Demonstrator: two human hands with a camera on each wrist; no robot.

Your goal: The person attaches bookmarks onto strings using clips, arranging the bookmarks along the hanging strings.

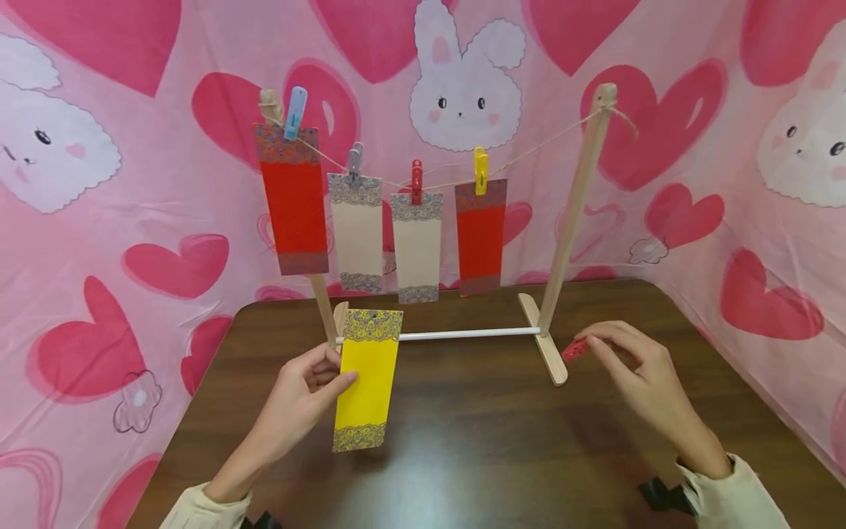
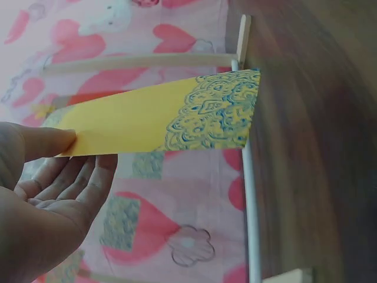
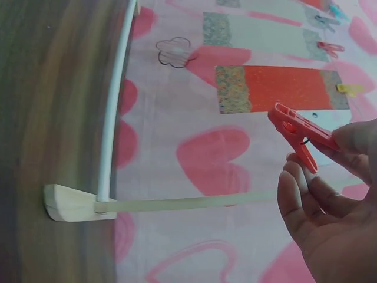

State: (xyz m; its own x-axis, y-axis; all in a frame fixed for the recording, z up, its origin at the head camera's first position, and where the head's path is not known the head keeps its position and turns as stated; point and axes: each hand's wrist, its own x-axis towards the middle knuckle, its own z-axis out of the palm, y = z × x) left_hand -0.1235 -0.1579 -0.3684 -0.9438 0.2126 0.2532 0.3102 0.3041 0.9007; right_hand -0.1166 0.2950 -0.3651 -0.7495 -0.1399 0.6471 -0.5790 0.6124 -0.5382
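Observation:
My left hand (image 1: 304, 393) pinches a yellow card (image 1: 368, 375) by its left edge, thumb in front and fingers behind. Patterned lace-like bands cross both ends of the card, which is held up in front of the rack's left foot. Between thumb and fingers of my right hand (image 1: 637, 371) is a red clothespin (image 3: 296, 132), right of the rack's right foot. Four-sided cards hang from a string (image 1: 542, 139) above: a red card (image 1: 294, 209), a cream card (image 1: 357, 235), another cream card (image 1: 417, 246) and a second red card (image 1: 480, 239).
The string runs between two wooden posts (image 1: 581, 198) joined low down by a white rod (image 1: 469, 333). Blue (image 1: 296, 112), grey, red and yellow (image 1: 481, 170) clothespins grip the hanging cards. A brown table (image 1: 463, 455) lies below; pink heart-patterned cloth (image 1: 674, 242) surrounds it.

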